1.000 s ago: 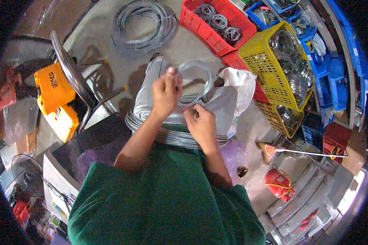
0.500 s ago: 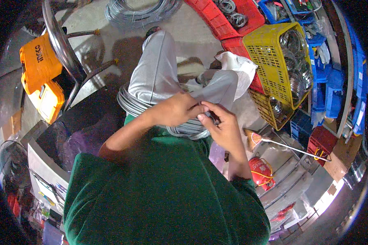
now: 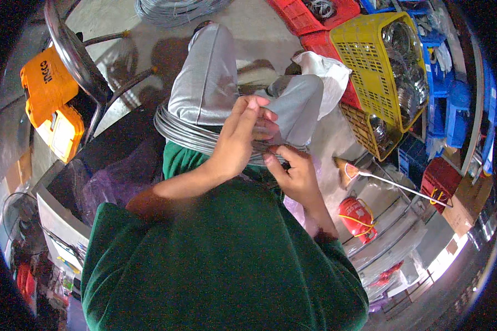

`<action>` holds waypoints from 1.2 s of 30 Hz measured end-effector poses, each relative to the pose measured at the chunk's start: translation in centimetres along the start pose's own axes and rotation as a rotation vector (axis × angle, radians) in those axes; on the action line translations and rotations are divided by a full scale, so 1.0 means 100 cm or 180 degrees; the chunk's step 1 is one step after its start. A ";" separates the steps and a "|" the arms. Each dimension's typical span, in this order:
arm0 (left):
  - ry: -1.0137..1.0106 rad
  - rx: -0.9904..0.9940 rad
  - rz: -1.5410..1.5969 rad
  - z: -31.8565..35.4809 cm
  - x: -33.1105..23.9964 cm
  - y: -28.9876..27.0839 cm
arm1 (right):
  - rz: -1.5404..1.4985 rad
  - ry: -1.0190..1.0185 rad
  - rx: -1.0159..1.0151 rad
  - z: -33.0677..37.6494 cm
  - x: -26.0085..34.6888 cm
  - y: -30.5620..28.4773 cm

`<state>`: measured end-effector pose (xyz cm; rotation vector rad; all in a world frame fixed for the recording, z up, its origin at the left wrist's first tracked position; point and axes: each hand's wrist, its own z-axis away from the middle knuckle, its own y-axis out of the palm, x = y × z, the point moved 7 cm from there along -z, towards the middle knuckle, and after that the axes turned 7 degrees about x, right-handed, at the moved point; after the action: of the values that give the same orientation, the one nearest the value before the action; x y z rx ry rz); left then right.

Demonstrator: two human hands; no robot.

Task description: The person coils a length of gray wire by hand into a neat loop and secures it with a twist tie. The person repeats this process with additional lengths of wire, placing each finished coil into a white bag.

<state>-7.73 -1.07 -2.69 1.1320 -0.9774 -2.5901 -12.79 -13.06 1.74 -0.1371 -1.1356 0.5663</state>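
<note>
A coil of grey metal wire [image 3: 185,131] lies across my lap, over the grey trousers. My left hand [image 3: 238,135] is lifted above the coil, with its thumb and forefinger drawn together at the top and the other fingers curled and partly smeared by motion. Whatever may be between those fingertips is too small to make out. Lower and to the right, my right hand [image 3: 298,174] bends its fingers around the coil's right side, the thumb close to the forefinger. Both hands hide part of the wire there.
Another wire coil [image 3: 176,10] lies on the floor ahead. A yellow crate [image 3: 359,69] of metal coils, a red crate [image 3: 292,16] and blue bins [image 3: 457,113] stand at the right. Nearer are a brush [image 3: 346,172] and a red cylinder [image 3: 356,219]. An orange case [image 3: 48,78] sits left.
My left hand has risen away from my right hand, its fingers now pointing upward. The right hand has stayed by the coil, slightly lower. The view has shifted a little.
</note>
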 end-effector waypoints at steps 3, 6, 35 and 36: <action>0.0408 0.0007 0.0348 -0.001 -0.002 -0.003 | -0.0220 0.0464 0.0042 0.006 -0.016 -0.003; 0.0815 -0.0040 -0.0516 0.003 -0.012 -0.009 | -0.0523 0.0550 -0.0374 0.012 -0.033 -0.010; -0.1108 0.0572 -0.1712 0.027 0.023 -0.007 | -0.0646 -0.0122 -0.0975 0.048 -0.043 -0.009; -0.1130 0.0601 -0.1622 0.030 0.024 -0.006 | -0.0600 -0.0318 -0.0949 0.047 -0.037 -0.009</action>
<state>-11.47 0.03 -3.01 1.1015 -1.1462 -3.2518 -17.74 -16.51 1.08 -0.2577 -1.3105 0.2360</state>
